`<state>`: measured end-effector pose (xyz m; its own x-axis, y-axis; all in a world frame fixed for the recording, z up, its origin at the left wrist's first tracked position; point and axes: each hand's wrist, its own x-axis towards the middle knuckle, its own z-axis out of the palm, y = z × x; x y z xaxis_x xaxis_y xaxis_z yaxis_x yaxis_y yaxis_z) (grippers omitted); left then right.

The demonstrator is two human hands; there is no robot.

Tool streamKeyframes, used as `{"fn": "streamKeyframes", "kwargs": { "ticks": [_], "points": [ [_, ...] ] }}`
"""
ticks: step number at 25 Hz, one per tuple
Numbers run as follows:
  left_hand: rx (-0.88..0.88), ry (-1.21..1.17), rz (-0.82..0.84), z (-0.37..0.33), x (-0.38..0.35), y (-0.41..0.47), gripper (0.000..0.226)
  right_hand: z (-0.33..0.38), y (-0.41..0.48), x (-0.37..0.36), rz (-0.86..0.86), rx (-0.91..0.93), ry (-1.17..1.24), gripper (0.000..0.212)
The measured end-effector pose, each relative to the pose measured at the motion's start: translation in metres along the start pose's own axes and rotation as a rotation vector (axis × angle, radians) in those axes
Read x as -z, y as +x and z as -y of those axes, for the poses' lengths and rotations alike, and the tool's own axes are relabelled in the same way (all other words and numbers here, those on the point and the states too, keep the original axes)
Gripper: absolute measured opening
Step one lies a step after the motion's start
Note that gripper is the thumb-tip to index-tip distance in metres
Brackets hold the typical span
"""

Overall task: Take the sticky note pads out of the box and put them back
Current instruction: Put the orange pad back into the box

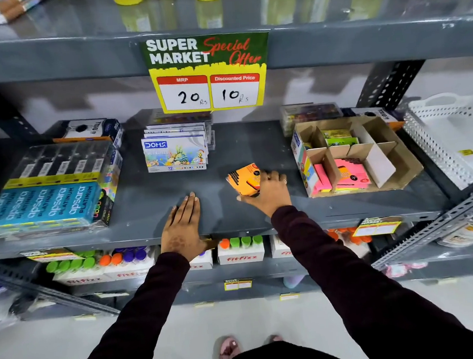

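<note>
The right hand grips a stack of orange sticky note pads just left of the cardboard box, low over the grey shelf. Pink pads lie in the box's front compartments. Farther left of the box, the left hand rests flat on the shelf, fingers together.

A shop aisle: we stand at a stationery shelf.

We see grey slotted-steel shelving stocked with boxed goods, a "Super Market Special Offer" card giving MRP 20 and discounted price 10, small price labels on the shelf edges, and rows of bottles below.
</note>
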<state>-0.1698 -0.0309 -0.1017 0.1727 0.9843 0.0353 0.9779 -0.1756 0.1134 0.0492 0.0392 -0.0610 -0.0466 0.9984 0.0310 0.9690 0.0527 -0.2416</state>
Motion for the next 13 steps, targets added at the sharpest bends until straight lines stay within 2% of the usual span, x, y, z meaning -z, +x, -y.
{"fn": "streamKeyframes", "kwargs": {
  "ticks": [3, 6, 10, 13],
  "points": [
    [-0.006, 0.033, -0.024, 0.001, -0.001, 0.001, 0.084, 0.009, 0.003, 0.002, 0.031, -0.017, -0.018, 0.082],
    [0.022, 0.038, -0.015, -0.001, 0.004, 0.000, 0.079, 0.015, 0.006, 0.010, 0.054, -0.074, -0.013, 0.087],
    [0.010, 0.069, 0.031, 0.000, 0.002, -0.001, 0.088, 0.016, -0.007, 0.027, -0.001, -0.070, 0.000, 0.083],
    [-0.019, 0.033, -0.003, 0.002, 0.001, -0.001, 0.103, 0.003, -0.026, 0.058, -0.200, -0.084, 0.157, 0.077]
  ]
}}
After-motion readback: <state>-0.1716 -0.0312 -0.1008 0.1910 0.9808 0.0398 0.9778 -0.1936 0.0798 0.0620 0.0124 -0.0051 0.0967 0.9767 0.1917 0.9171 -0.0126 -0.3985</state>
